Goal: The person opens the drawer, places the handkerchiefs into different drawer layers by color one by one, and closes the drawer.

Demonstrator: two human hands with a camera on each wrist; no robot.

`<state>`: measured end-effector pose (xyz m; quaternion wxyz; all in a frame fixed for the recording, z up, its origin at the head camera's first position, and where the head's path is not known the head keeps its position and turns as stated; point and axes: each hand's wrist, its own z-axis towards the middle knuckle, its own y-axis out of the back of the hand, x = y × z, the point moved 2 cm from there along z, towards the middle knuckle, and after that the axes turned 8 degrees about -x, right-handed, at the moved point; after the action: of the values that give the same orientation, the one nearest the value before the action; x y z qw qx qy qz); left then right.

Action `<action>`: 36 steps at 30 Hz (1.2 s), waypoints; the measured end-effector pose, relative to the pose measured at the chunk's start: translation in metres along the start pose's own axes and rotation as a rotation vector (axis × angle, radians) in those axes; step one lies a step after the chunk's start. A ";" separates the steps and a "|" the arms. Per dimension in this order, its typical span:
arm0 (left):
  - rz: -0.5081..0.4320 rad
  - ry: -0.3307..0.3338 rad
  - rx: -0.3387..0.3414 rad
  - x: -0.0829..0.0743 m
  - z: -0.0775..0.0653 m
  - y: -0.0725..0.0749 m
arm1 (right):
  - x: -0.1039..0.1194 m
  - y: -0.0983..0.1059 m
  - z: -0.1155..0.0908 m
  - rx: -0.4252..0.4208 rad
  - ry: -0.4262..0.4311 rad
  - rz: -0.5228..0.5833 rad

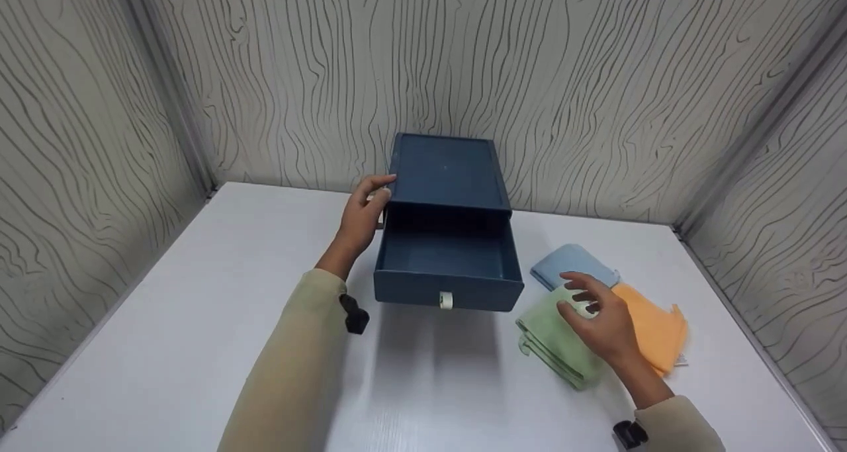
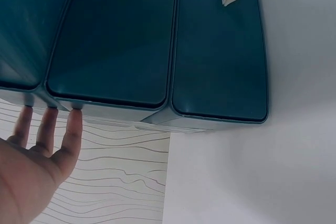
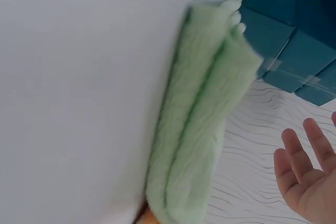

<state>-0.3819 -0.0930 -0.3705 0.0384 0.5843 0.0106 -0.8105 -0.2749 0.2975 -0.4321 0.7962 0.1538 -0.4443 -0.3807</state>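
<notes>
A dark blue drawer cabinet (image 1: 446,167) stands against the back wall, its top drawer (image 1: 410,290) pulled out with nothing visible inside. My left hand (image 1: 360,217) is at the cabinet's upper left side. In the left wrist view its extended fingers (image 2: 72,135) meet that side. Over a folded green towel (image 1: 549,329) on the right hovers my right hand (image 1: 605,326), fingers loosely bent and nothing held. The right wrist view shows the green towel (image 3: 194,114) beside this hand (image 3: 312,182), with a gap between them.
A folded blue towel (image 1: 572,263) lies behind the green one, and an orange towel (image 1: 662,326) lies to its right, all on the white table (image 1: 198,319). White loop pulls (image 1: 446,300) mark the drawer fronts. Patterned panels (image 1: 317,75) enclose the table's back and sides.
</notes>
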 end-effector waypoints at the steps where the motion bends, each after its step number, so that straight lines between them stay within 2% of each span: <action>1: 0.002 -0.002 -0.003 0.000 0.000 0.000 | -0.002 0.000 0.001 0.011 0.003 -0.014; 6: 0.027 -0.015 -0.026 0.001 0.000 0.000 | -0.012 -0.001 0.004 0.072 0.013 -0.089; 12: 0.009 -0.003 -0.009 0.001 -0.001 -0.001 | -0.024 -0.002 0.005 0.155 -0.013 -0.156; 19: -0.004 0.026 0.021 -0.030 -0.017 0.001 | -0.032 -0.002 0.009 0.233 -0.030 -0.220; 22: -0.009 0.026 0.012 -0.031 -0.017 0.002 | -0.034 -0.003 0.011 0.255 -0.027 -0.240; 26: -0.008 0.023 0.006 -0.030 -0.016 0.002 | -0.036 -0.004 0.012 0.260 0.008 -0.253; 33: -0.013 0.028 -0.004 -0.005 -0.002 0.000 | -0.036 -0.005 0.011 0.302 0.004 -0.293; 36: -0.002 0.013 -0.011 -0.001 -0.001 -0.001 | -0.036 -0.005 0.011 0.323 -0.005 -0.302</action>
<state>-0.3811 -0.0922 -0.3698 0.0406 0.5892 0.0159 -0.8068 -0.2980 0.3219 -0.4502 0.6943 0.3431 -0.4732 -0.4199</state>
